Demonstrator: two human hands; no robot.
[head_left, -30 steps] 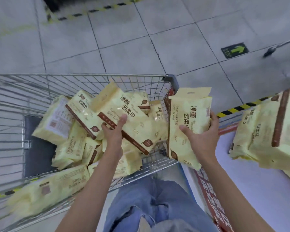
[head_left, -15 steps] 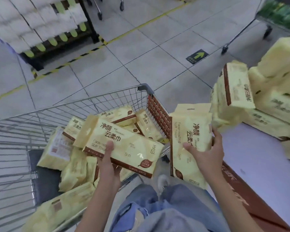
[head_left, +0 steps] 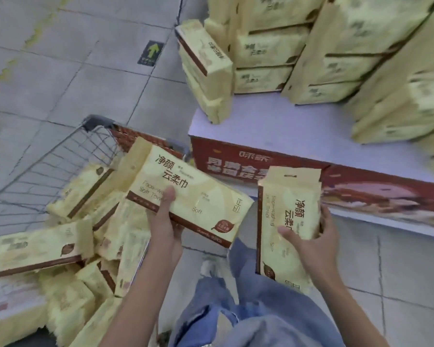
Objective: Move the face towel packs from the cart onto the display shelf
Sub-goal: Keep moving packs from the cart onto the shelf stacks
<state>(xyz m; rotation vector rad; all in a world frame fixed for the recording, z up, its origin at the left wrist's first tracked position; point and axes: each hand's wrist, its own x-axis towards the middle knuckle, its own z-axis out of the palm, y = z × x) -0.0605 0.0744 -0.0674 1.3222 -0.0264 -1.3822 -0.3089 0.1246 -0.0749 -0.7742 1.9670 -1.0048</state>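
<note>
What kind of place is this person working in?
Most likely a supermarket or big shop: a wire shopping cart full of identical yellow towel packs, more of them stacked on a low display shelf, and a green arrow sticker on the tiled floor.

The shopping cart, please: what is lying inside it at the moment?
A loose pile of yellow face towel packs lies in the shopping cart. Its floor and any lower packs are covered, and the pack in the left hand hides part of the pile.

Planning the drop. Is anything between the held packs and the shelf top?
Nothing visible. The left pack and right pack are held in front of the shelf; its near top is bare, stacked packs stand further back.
</note>
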